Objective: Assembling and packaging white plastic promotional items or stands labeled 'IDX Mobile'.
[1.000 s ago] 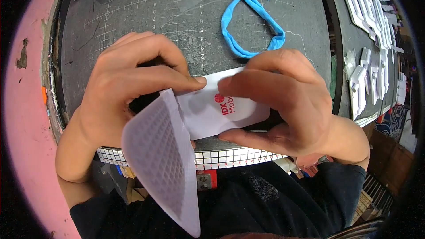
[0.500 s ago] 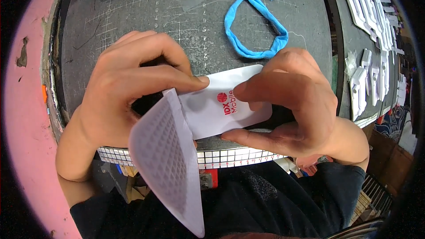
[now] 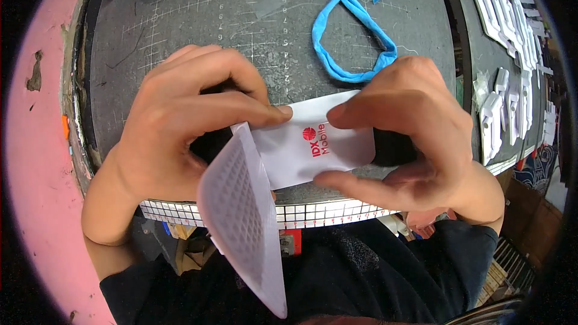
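Both my hands hold a white rounded-corner sheet with a red mark (image 3: pixel 313 144), like a phone-sized film, just above the near edge of a dark cutting mat (image 3: pixel 198 30). My left hand (image 3: pixel 186 126) pinches its left end between thumb and forefinger. My right hand (image 3: pixel 415 132) grips its right end, forefinger on top and thumb along the lower edge. A translucent backing sheet with a fine dot pattern (image 3: pixel 244 216) hangs peeled down from the left end toward my body. Whatever lies under the sheet is hidden by my fingers.
A loop of blue fabric strip (image 3: pixel 355 30) lies on the mat at the back right. Several white plastic parts (image 3: pixel 506 54) sit on a dark surface to the right. A checkered ruler strip (image 3: pixel 313 213) runs along the mat's near edge. Pink floor shows on the left.
The white sheet has shifted slightly up and to the right between my hands, and the dotted backing sheet has swung a little further down and away from it.
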### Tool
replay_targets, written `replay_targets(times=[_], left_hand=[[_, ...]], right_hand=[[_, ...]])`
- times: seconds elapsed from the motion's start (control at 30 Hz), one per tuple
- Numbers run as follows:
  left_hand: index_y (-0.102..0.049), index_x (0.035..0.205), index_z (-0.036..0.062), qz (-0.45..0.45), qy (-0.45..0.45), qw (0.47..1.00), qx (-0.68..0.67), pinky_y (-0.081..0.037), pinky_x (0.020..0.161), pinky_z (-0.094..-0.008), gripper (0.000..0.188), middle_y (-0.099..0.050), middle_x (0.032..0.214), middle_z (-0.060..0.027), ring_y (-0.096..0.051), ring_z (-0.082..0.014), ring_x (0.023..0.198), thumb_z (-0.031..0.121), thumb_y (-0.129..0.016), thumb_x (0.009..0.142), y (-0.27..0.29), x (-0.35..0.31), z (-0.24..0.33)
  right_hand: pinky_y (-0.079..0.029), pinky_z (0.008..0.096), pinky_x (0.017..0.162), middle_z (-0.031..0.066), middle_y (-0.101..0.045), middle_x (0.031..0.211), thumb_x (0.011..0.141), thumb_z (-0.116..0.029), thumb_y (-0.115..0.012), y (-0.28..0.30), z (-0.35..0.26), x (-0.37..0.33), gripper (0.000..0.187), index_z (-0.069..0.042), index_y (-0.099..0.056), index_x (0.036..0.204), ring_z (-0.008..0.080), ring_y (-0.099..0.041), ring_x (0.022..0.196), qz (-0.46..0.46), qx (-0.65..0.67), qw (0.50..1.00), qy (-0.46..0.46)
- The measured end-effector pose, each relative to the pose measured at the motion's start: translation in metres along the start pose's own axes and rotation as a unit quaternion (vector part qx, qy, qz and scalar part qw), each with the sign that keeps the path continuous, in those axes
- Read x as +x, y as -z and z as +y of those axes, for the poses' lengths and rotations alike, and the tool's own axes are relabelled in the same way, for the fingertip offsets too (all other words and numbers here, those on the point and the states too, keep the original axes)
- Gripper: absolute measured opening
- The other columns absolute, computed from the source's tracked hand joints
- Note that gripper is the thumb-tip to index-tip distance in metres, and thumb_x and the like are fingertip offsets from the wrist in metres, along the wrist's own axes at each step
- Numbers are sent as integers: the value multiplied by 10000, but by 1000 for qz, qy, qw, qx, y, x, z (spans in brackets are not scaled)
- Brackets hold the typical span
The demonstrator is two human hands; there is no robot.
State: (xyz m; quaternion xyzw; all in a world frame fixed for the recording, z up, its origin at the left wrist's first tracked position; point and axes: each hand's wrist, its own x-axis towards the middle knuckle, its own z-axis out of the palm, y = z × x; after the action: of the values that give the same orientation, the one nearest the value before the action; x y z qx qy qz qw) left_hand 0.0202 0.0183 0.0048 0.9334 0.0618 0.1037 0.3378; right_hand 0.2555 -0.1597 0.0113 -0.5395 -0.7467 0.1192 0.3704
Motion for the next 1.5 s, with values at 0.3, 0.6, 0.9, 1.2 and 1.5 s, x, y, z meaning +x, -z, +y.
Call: replay_targets(times=[0.3, 0.6, 0.9, 1.2, 1.5], left_hand=[[-886, 1007, 162, 3, 2, 1000, 14, -470, 801, -357, 546, -685, 910, 10, -653, -190, 874, 440, -1020, 556, -1, 1, 0], [-886, 966, 168, -3, -3, 1000, 17, -470, 800, -352, 531, -698, 923, 11, -651, -189, 873, 474, -1005, 548, 1, 1, -1], [-888, 978, 158, -2, -4, 1000, 14, -470, 790, -361, 548, -704, 925, 2, -660, -199, 868, 459, -1002, 534, 1, 2, 0], [-888, 984, 150, -4, -8, 1000, 15, -466, 781, -359, 565, -697, 919, 4, -657, -199, 865, 475, -1003, 537, 2, 3, -2], [-899, 980, 152, 1, -5, 1000, 16, -460, 771, -344, 565, -693, 910, 13, -629, -182, 842, 495, -999, 542, 0, 2, -1]], right_hand=[[-426, 373, 754, 77, -693, 949, 719, -93, -921, -4, 8, -2, 262, -58, -835, 964, 235, -640, 836, -26, -74, 997, -10], [-427, 388, 744, 71, -678, 958, 764, -75, -897, -11, 2, -3, 236, -77, -770, 964, 261, -626, 826, -49, -73, 995, -52], [-446, 399, 749, 87, -656, 983, 786, -85, -864, -16, 1, -4, 242, -71, -727, 984, 284, -624, 837, -61, -103, 992, -47], [-454, 403, 733, 89, -659, 969, 776, -95, -866, -16, 6, -3, 243, -64, -727, 972, 286, -619, 822, -54, -82, 995, -33], [-448, 397, 720, 89, -657, 950, 767, -97, -864, -17, 9, -3, 240, -59, -718, 954, 287, -601, 789, -52, -79, 995, -21]])
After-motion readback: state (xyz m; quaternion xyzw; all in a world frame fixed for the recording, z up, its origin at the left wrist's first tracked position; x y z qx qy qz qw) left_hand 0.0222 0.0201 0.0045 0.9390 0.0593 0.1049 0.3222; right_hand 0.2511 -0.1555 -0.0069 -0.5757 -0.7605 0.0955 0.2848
